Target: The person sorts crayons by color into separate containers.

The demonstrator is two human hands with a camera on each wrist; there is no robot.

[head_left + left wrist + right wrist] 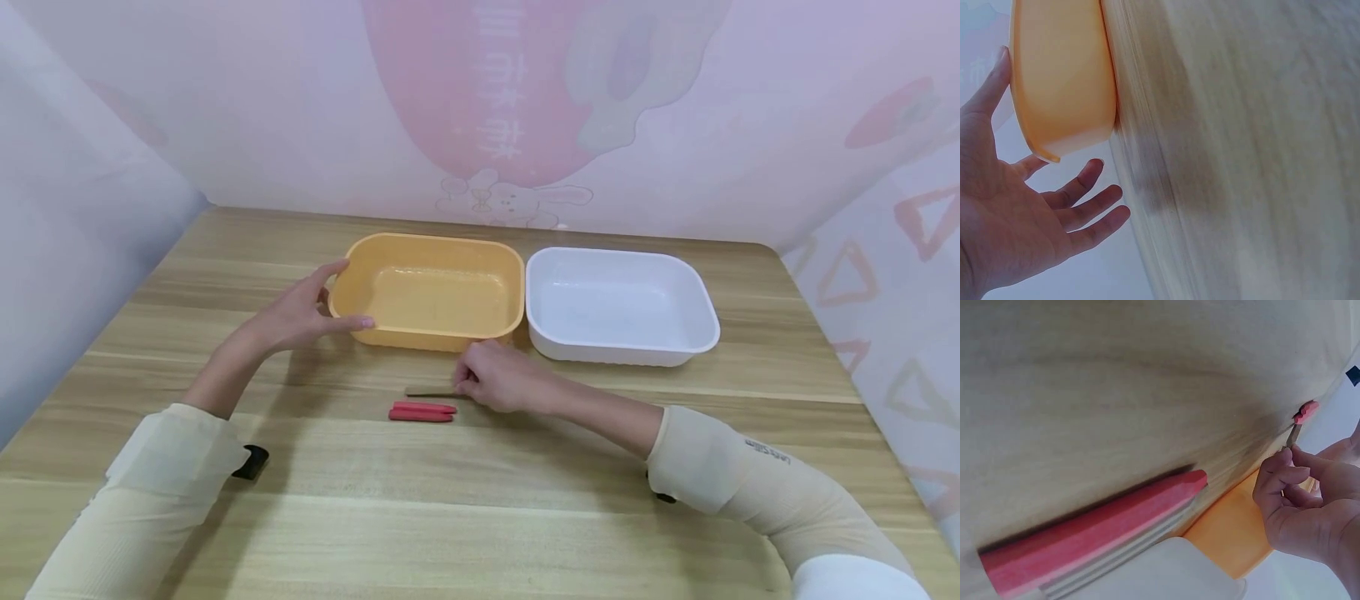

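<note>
On the table [480,500], just in front of the orange tub [427,289], the right hand [498,377] pinches one end of a thin brown stick [431,392] lying beside two red crayons [422,412]. The left hand [303,312] is spread open, fingers straight against the tub's near corner. A pinch that far out on something so thin looks risky: it could swivel free, or knock the crayons rolling.

Two tubs, one orange [427,292] and one white [621,305]; two red sticks [422,411]; one brown stick [433,392].

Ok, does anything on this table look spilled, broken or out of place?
Nothing stands out. The orange tub and white tub sit upright side by side, both empty. The left hand touches the orange tub; the right hand pinches a thin brown stick beside the red crayons.
</note>
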